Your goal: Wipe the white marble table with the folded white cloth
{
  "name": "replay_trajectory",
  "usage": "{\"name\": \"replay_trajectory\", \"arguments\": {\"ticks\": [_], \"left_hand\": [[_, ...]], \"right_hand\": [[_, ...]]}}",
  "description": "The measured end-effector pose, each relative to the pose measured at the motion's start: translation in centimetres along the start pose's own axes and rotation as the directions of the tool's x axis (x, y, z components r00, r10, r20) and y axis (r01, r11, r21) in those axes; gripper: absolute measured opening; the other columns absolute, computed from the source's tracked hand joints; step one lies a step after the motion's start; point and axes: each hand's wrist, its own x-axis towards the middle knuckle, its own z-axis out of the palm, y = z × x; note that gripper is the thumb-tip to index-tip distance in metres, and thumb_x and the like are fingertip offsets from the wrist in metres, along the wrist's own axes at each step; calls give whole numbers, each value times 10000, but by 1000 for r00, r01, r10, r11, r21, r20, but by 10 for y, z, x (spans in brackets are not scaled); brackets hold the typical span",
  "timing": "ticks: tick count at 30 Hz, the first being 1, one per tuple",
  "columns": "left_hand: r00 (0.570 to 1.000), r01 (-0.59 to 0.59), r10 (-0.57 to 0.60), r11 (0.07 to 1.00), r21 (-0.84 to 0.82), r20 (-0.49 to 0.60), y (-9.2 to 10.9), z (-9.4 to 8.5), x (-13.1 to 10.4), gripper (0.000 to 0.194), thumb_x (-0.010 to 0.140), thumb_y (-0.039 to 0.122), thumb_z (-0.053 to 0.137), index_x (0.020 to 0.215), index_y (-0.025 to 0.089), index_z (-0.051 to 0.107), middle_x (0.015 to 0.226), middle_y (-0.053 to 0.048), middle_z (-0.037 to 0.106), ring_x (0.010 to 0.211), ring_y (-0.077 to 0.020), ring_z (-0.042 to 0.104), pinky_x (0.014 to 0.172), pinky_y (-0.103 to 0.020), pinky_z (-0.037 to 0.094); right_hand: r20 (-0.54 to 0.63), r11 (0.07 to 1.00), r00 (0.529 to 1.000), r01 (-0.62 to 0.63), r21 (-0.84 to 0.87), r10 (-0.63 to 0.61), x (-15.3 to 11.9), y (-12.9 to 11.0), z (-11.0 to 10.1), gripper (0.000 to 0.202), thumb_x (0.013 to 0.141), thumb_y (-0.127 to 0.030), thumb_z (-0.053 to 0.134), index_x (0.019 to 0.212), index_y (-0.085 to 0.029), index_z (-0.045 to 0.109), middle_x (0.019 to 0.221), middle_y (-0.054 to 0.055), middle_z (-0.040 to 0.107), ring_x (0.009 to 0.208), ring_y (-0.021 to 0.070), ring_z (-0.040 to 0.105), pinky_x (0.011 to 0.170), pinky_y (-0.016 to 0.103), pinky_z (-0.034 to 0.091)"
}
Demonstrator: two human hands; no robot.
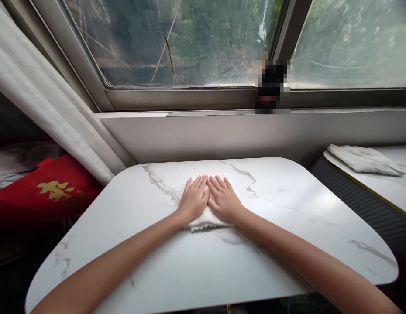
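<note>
A white cloth (208,219) lies folded on the white marble-patterned table (150,270), its scalloped edge toward me. My left hand (194,198) rests flat on the cloth's left side, fingers stretched out and pointing away from me. Beside it, my right hand (225,198) presses flat on the right side in the same way. The two hands meet at the thumbs and index fingers. Neither hand grips the cloth; both palms cover much of it.
A window (183,43) with a metal frame rises behind the table's far edge. At left hang a pale curtain (59,96) and a red cloth item (26,196) with gold lettering. Another white cloth (363,159) lies on a second table (397,189) at right.
</note>
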Motion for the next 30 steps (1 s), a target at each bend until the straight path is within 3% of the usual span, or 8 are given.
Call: {"name": "replay_trajectory", "arguments": {"ticks": [4, 8, 12, 17, 20, 23, 30], "left_hand": [[1000, 1, -1, 1000, 23, -31, -36, 4, 58, 488, 934, 258, 264, 1385, 97, 358, 1453, -91, 370, 1357, -170, 280, 1139, -383, 129], [999, -8, 9, 999, 34, -31, -62, 7, 97, 475, 939, 278, 268, 1370, 115, 383, 1445, -77, 386, 1348, -174, 296, 1133, -383, 138], [999, 6, -4, 998, 58, -35, -73, 7, 115, 466, 944, 260, 264, 1359, 95, 396, 1427, -93, 412, 1331, -182, 323, 1130, -386, 139], [1000, 15, -12, 996, 83, -28, -71, 7, 113, 474, 948, 252, 244, 1380, 101, 365, 1452, -87, 374, 1350, -183, 288, 1133, -404, 127], [1000, 9, -8, 995, 100, -18, -65, 5, 96, 483, 949, 253, 243, 1393, 92, 344, 1464, -90, 350, 1364, -183, 262, 1138, -406, 118], [999, -23, 26, 993, 118, -19, -55, 0, 60, 486, 949, 250, 241, 1390, 77, 350, 1461, -98, 354, 1364, -185, 263, 1141, -406, 123], [993, -120, 119, 989, 90, 14, -20, -27, -78, 493, 945, 221, 245, 1421, 108, 308, 1471, -88, 334, 1372, -192, 244, 1147, -438, 140]], "right_hand": [[-19, 999, 999, -42, -9, 41, 60, 18, 11, 589, 924, -363, 259, 1442, -84, 282, 1501, 103, 277, 1387, 260, 198, 1123, 447, 109], [-43, 998, 997, -60, -14, 60, 100, 29, 18, 590, 922, -350, 257, 1437, -62, 281, 1495, 115, 293, 1381, 257, 210, 1115, 438, 113], [-63, 998, 996, -67, -19, 66, 120, 34, 22, 570, 920, -322, 269, 1424, -58, 305, 1486, 119, 313, 1372, 255, 230, 1107, 442, 123], [-72, 998, 996, -54, -11, 53, 120, 34, 22, 561, 923, -316, 280, 1422, -64, 316, 1485, 115, 315, 1371, 252, 234, 1112, 431, 119], [-57, 999, 997, -53, -9, 52, 106, 26, 19, 557, 930, -324, 273, 1428, -77, 310, 1490, 109, 307, 1379, 246, 221, 1119, 428, 110], [-37, 999, 998, -46, 6, 46, 76, 7, 17, 565, 932, -340, 268, 1433, -79, 300, 1495, 112, 292, 1387, 248, 200, 1127, 439, 101], [34, 990, 998, 57, 128, -61, -41, -71, 9, 603, 938, -347, 248, 1466, -67, 168, 1531, 118, 129, 1412, 242, 42, 1144, 500, 6]]}}
